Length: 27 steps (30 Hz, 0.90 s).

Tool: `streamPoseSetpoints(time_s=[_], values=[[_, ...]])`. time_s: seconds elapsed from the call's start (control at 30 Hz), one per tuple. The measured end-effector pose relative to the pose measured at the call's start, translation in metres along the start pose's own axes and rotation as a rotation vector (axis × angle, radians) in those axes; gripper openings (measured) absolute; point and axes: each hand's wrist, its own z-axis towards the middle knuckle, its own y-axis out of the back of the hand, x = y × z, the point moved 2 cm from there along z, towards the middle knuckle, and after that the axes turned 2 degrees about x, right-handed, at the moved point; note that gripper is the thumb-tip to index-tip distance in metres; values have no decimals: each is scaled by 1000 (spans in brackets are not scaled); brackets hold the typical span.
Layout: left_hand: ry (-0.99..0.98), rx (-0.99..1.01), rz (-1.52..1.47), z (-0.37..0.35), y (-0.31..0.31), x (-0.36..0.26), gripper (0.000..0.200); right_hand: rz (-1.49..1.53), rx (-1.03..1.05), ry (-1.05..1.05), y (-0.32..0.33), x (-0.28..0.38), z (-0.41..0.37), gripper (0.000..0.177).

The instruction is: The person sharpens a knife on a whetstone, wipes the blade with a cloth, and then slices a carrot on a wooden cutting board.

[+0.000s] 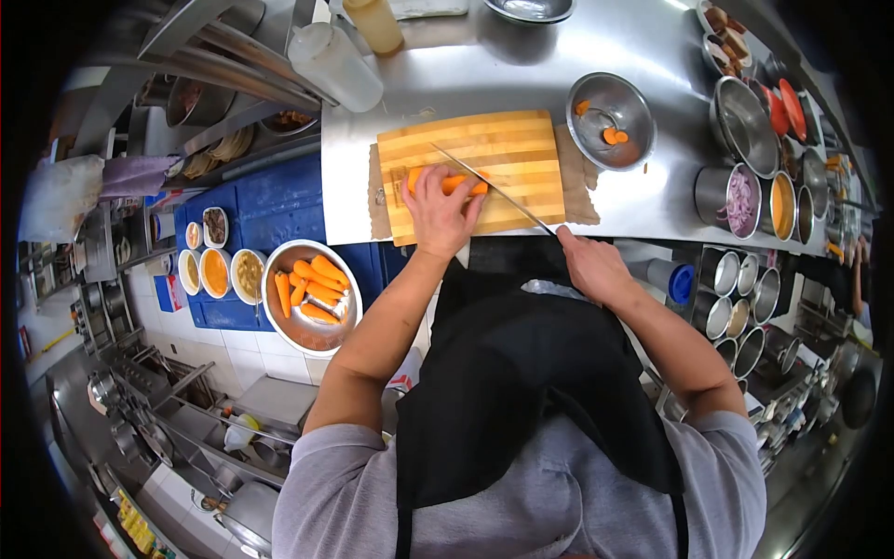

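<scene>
The left hand (440, 210) lies palm down on a carrot (466, 184), fingers curled over it and pressing it onto a striped wooden cutting board (503, 140). The carrot lies crosswise near the middle of the board, with only its two ends showing past the fingers. The right hand (591, 265) is closed around the handle of a long knife (512, 200) at the near edge of the board. The thin blade runs diagonally up and to the left across the wood and crosses the carrot's right end just beside the left fingertips; whether the edge has entered the carrot cannot be told. The board rests on a brown mat on a steel counter (652, 56). Just to its right stands a small steel bowl (633, 102) holding a few orange slices. Lower left, well apart from the board, a larger steel bowl (279, 321) holds whole peeled carrots and sits on a blue surface (270, 205), beside three small tubs of sauce. A squeeze bottle (335, 65) lies near the board's far left corner, and a steel pot of sliced red onion (740, 200) stands to the right.
</scene>
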Motion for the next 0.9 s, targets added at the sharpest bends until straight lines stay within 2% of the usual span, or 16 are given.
streamPoseSetpoints(time_s=[0.3, 0.63, 0.9], values=[[13, -39, -62, -3, -4, 7, 20, 41, 9, -4, 16, 5, -25, 21], [0, -50, -47, -2, -1, 5, 21, 49, -33, -10, 17, 9, -35, 16], [-11, -56, -35, 0, 1, 4, 21, 26, -26, -9, -10, 4, 0, 20]])
